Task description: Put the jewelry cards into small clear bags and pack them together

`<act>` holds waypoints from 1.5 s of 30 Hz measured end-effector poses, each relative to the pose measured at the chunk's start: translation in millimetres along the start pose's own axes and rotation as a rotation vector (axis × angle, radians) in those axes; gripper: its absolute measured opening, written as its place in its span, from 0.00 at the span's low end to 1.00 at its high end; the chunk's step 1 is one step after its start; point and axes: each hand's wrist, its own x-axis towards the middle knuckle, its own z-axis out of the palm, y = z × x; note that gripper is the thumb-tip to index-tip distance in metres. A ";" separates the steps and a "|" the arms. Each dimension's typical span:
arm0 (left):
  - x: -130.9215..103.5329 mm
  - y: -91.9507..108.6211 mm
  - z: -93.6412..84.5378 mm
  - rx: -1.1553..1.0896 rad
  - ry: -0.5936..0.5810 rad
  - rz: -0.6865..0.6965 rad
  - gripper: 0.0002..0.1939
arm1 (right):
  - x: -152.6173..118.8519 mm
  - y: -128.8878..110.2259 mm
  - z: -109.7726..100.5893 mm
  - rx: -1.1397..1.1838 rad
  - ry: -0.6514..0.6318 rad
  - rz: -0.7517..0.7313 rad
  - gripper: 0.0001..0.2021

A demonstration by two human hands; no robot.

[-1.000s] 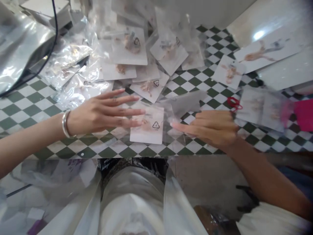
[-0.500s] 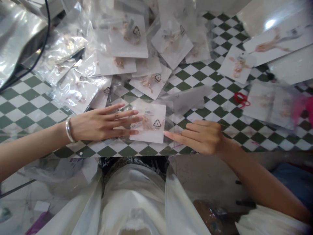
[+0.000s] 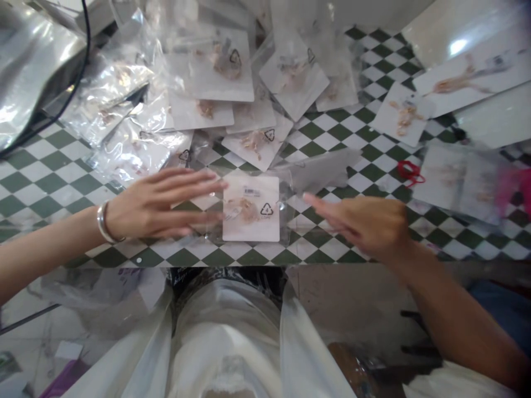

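A square white card with gold-coloured jewellery, sealed in a clear plastic bag [image 3: 265, 190], lies flat near the front edge of the table. A printed recycling mark shows on the bag. At its left side is my left hand [image 3: 166, 202], fingers stretched out and apart, their tips over or beside the bag's left edge; contact is unclear. My right hand [image 3: 365, 224] is to the right of the bag and apart from it. Its index finger points left, the other fingers are partly curled and blurred, and nothing shows in it.
Several bagged jewellery cards [image 3: 219, 66] are heaped at the back left. Further cards [image 3: 400, 113] and a red cord [image 3: 410, 173] lie to the right. An empty-looking clear bag [image 3: 319, 168] is behind the centre card. A dark cable [image 3: 85, 55] hangs at left. The tabletop [image 3: 365, 171] is checkered.
Both hands have drawn away from the bagged card, the left one leftward and the right one rightward. The card now lies straighter and less covered.
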 end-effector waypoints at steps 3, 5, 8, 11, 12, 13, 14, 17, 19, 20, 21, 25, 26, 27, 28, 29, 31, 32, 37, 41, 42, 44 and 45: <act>7.7 -8.5 -2.8 0.040 0.218 -0.175 0.29 | 12.0 11.9 0.4 -0.116 0.082 0.027 0.16; 14.9 -11.6 -1.4 0.046 0.187 -0.266 0.28 | 25.7 16.6 5.6 -0.103 0.014 0.086 0.17; 24.5 -12.0 5.6 0.032 0.104 -0.331 0.24 | 45.6 18.6 16.4 -0.021 -0.094 0.131 0.15; 32.4 -11.1 13.7 0.039 0.118 -0.385 0.20 | 58.4 17.9 25.1 -0.030 -0.143 0.113 0.13; 34.8 -11.0 15.9 0.032 0.145 -0.399 0.18 | 60.9 17.8 27.0 -0.048 -0.153 0.100 0.13; 37.0 -11.2 17.6 0.014 0.182 -0.408 0.15 | 62.7 17.8 28.5 -0.066 -0.160 0.093 0.15; 39.0 -11.5 18.9 -0.011 0.225 -0.412 0.13 | 63.9 18.1 29.4 -0.075 -0.159 0.094 0.17; 43.2 -12.5 19.7 -0.076 0.324 -0.414 0.08 | 65.1 21.4 29.9 -0.033 -0.093 0.123 0.20; 44.6 -13.8 17.6 -0.142 0.353 -0.430 0.06 | 65.6 25.6 28.4 0.046 -0.043 0.147 0.21; 45.1 -15.0 15.7 -0.196 0.367 -0.454 0.04 | 66.2 28.1 27.1 0.077 -0.023 0.158 0.21; 45.4 -16.4 13.5 -0.252 0.378 -0.476 0.05 | 67.0 30.4 25.1 0.089 -0.011 0.176 0.20; 46.2 -17.7 4.5 -0.181 0.425 -0.455 0.16 | 67.2 32.1 8.3 -0.069 0.044 0.292 0.19; 46.5 -14.7 3.6 -0.077 0.435 -0.404 0.18 | 65.3 28.9 2.7 -0.122 0.072 0.292 0.19; 47.0 -9.8 3.9 0.024 0.431 -0.338 0.19 | 62.3 23.9 -2.3 -0.152 0.095 0.260 0.19; 47.7 -3.6 5.6 0.110 0.401 -0.262 0.21 | 58.4 17.3 -6.0 -0.156 0.098 0.200 0.19; 48.5 3.3 8.7 0.172 0.340 -0.184 0.21 | 54.0 9.6 -7.5 -0.144 0.075 0.125 0.19; 49.7 15.8 18.6 0.239 0.146 -0.079 0.24 | 45.0 -6.4 -3.2 -0.127 -0.038 -0.003 0.22; 50.0 20.0 24.6 0.259 0.051 -0.065 0.28 | 41.0 -13.3 2.4 -0.147 -0.110 -0.027 0.25; 47.1 15.6 45.8 0.297 -0.116 -0.112 0.40 | 30.3 -23.2 29.6 -0.235 -0.396 0.109 0.35; 44.6 10.6 45.4 0.293 -0.133 -0.147 0.39 | 30.6 -6.9 10.3 0.031 -0.397 0.271 0.37; 44.2 11.2 44.8 0.291 -0.135 -0.150 0.39 | 32.0 1.1 0.0 0.089 -0.365 0.361 0.35; 43.9 13.2 44.0 0.283 -0.137 -0.149 0.38 | 35.7 24.9 -23.4 0.081 -0.263 0.613 0.31; 43.9 14.3 43.9 0.278 -0.138 -0.146 0.37 | 37.6 41.0 -35.2 0.016 -0.196 0.748 0.30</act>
